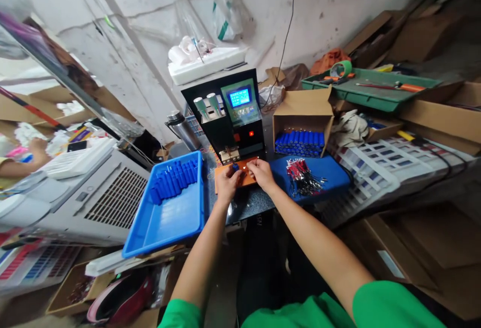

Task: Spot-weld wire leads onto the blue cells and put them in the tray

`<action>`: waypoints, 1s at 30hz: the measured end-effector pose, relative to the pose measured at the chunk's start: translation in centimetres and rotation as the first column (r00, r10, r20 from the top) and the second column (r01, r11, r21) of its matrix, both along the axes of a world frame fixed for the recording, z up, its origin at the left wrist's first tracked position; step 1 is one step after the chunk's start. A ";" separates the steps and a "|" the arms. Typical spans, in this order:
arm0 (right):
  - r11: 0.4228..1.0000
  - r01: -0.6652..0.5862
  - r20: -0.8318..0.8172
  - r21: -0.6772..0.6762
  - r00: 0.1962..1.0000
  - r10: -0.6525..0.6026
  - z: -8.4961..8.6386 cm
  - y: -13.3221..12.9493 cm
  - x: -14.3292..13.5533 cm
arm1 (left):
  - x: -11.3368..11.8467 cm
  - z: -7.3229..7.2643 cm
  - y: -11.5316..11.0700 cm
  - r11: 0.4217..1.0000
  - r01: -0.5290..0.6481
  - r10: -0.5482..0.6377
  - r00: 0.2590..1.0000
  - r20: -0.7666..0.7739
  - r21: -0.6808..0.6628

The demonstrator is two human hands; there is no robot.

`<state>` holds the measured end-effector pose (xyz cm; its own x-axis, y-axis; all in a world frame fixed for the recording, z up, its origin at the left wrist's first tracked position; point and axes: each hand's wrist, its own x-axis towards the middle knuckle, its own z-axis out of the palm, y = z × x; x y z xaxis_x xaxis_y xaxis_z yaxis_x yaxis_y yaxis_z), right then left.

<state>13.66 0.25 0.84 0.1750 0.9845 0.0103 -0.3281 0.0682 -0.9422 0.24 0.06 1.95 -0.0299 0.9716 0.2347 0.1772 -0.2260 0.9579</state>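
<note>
My left hand (227,183) is closed on a blue cylindrical battery cell (235,167), mostly hidden by the fingers, below the electrodes (230,156) of a black spot welder (246,140). Just to its right, the fingers of my right hand (262,173) are pinched together; what they hold is too small to make out. Both hands are over an orange board (247,178) at the welder's foot. Red and black wire leads (302,176) lie in a bundle on a blue pad (332,172) to the right. The welder's screen (239,97) is lit.
Left of the hands, a blue tray (165,227) holds rows of blue cells. An open cardboard box (302,105) with stacked cells stands behind the pad. A steel flask (184,130) is beside the welder. Far left, another person's arm (28,162) shows. A green tray (387,97) with tools is at right.
</note>
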 end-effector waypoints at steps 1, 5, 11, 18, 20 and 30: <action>1.000 0.001 0.005 0.001 1.000 -0.001 0.0 0.1 -0.1 | 0.0 0.0 0.0 1.000 -0.001 0.001 1.000 0.007 0.011; 1.000 -0.005 0.022 0.003 1.000 0.005 0.4 0.3 -0.3 | 0.0 0.0 -0.2 0.999 -0.012 0.012 1.000 0.004 0.036; 0.998 -0.005 0.043 0.059 0.999 0.003 1.2 0.8 -0.6 | 0.2 -0.1 -0.3 0.999 -0.007 0.005 0.999 0.051 0.034; 0.993 -0.008 0.137 0.117 0.990 -0.008 0.8 2.0 -1.4 | 0.4 -0.3 -0.2 0.999 -0.012 0.008 0.996 0.085 0.048; 0.992 -0.011 0.190 0.122 0.982 -0.012 0.7 2.1 -1.6 | 0.5 -0.3 -0.2 0.998 -0.020 0.016 0.997 0.075 0.052; 0.990 -0.010 0.226 0.141 0.974 -0.023 1.5 1.7 -2.0 | 0.5 -0.3 -0.2 0.999 -0.023 0.020 0.998 0.067 0.049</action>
